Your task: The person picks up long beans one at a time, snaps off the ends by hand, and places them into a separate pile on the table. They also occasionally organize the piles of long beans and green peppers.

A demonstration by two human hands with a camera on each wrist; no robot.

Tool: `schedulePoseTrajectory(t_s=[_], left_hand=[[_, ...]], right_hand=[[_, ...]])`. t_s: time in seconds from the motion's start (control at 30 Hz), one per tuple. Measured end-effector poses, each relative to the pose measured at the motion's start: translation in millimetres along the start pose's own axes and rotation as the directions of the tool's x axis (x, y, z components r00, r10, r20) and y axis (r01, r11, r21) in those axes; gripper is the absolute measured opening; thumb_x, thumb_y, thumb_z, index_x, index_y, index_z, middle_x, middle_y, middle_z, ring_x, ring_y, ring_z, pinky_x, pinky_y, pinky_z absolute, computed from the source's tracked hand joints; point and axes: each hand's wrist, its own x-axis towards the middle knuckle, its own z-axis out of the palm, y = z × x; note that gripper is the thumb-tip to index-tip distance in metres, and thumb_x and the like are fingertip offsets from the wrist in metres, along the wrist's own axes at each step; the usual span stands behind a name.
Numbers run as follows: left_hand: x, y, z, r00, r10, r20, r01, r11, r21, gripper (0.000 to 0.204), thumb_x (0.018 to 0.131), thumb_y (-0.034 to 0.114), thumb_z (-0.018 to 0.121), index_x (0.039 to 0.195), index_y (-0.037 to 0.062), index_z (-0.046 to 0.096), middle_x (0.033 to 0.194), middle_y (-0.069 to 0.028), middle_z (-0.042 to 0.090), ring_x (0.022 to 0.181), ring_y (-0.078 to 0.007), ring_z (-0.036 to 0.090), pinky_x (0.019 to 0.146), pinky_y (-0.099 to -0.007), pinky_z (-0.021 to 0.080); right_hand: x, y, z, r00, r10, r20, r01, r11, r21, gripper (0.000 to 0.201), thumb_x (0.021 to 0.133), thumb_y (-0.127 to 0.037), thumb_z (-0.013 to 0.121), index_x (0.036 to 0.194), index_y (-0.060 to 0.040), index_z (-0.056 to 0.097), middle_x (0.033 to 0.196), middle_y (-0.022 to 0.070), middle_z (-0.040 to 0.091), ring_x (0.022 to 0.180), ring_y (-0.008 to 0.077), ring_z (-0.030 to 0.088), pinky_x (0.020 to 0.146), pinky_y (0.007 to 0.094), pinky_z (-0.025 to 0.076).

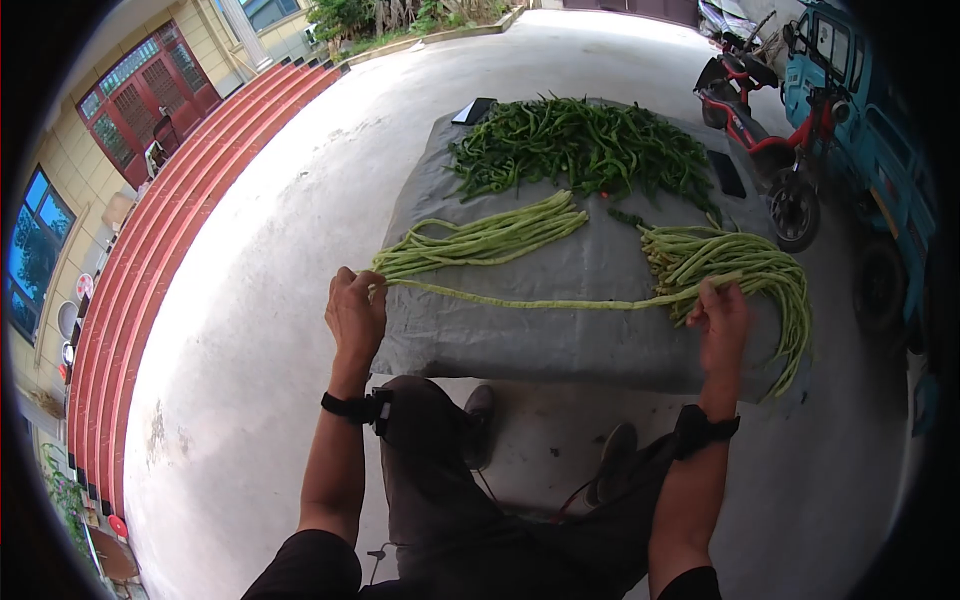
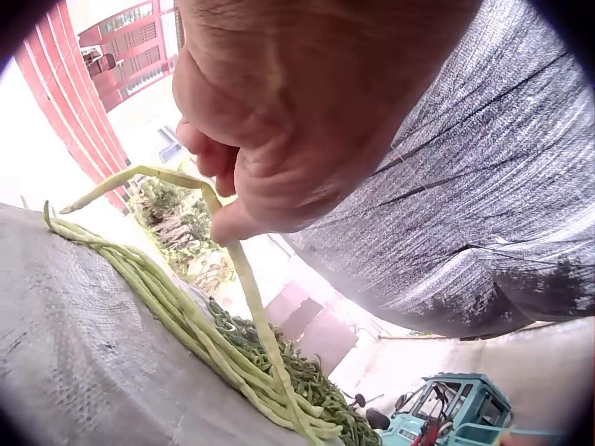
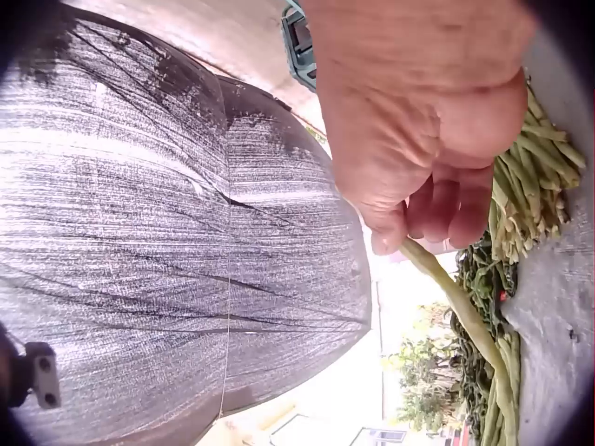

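A single long bean (image 1: 530, 301) stretches between the two hands above the near part of a grey cloth-covered table (image 1: 480, 350). My left hand (image 1: 357, 312) pinches its left end between thumb and fingers, and a short tip sticks out past them in the left wrist view. At the other end, my right hand (image 1: 722, 318) pinches the bean beside a thick bundle of long beans (image 1: 730, 258) that droops over the table's right edge. A smaller row of long beans (image 1: 480, 235) lies just beyond the left hand.
A heap of green chili peppers (image 1: 585, 145) covers the far side of the table. A dark phone (image 1: 726, 174) lies at its right, and another flat device (image 1: 474, 111) at the far left corner. A red scooter (image 1: 760, 130) and a blue vehicle (image 1: 880, 150) stand to the right; red steps (image 1: 180, 250) rise on the left.
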Motion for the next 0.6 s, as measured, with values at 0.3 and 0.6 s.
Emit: schedulePoseTrajectory(t_s=[0.3,0.6], left_hand=[[5,-36,-2,0.948,-0.316,0.043,0.316,0.949,0.003,0.016,0.088,0.019,0.073,0.103,0.0145,0.075,0.082,-0.0067,0.078,0.077,-0.0303,0.075,0.070,-0.0436,0.056],[15,-94,7,0.873,-0.482,0.077,0.448,0.727,-0.521,0.060,0.091,0.002,0.069,0.148,-0.0010,0.051,0.137,-0.0200,0.068,0.104,-0.0263,0.076,0.086,-0.0329,0.060]], right_hand=[[25,19,72,0.988,0.127,0.084,-0.128,0.992,0.016,0.014,0.100,-0.018,0.072,0.101,-0.0064,0.064,0.077,0.0017,0.064,0.059,0.0098,0.061,0.051,0.0274,0.053],[80,70,139,0.945,0.318,0.079,-0.323,0.944,0.064,0.018,0.098,-0.022,0.076,0.092,-0.0094,0.064,0.080,0.0030,0.069,0.063,0.0117,0.067,0.054,0.0303,0.059]])
